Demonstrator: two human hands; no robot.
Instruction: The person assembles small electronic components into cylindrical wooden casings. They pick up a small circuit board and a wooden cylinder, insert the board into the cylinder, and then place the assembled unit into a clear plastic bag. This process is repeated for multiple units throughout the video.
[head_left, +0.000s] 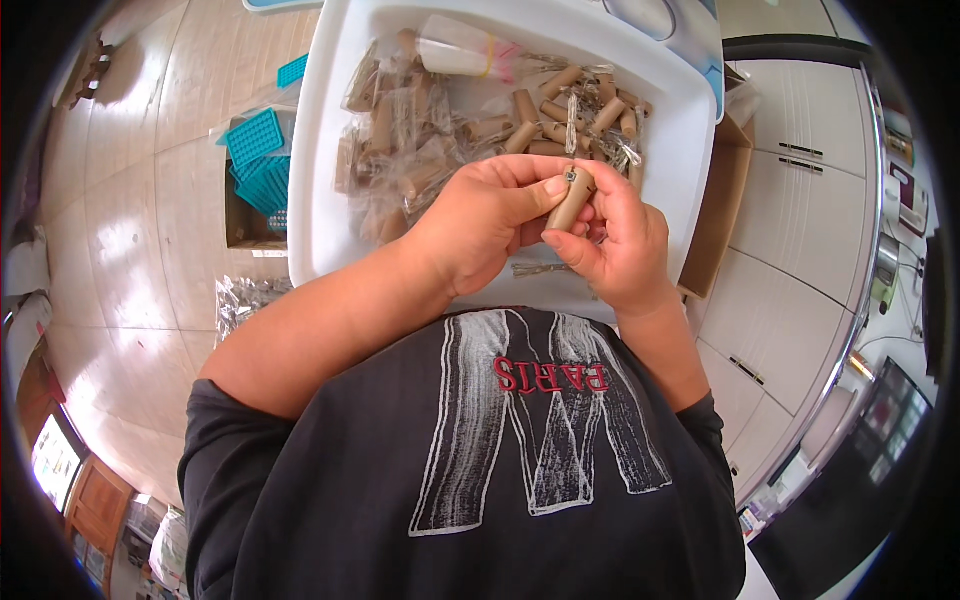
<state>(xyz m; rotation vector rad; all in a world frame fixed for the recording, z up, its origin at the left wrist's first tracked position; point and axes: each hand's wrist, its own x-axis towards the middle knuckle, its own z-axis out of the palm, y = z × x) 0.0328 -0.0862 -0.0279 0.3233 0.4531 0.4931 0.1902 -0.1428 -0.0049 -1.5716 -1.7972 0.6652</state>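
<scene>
The brown cardboard tube (573, 206) is pinched by the fingers of the left hand (490, 215) and right hand (634, 236), its end apparently being adjusted; steady fingertip pressure seems called for next.

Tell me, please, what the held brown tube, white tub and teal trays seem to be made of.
Held brown tube: probably matte cardboard, from its dull tan surface, though plastic is possible.
White tub: likely smooth plastic, from its even colour and rounded corner.
Teal trays: probably plastic, from their uniform colour and regular grid; finish unclear.
</scene>
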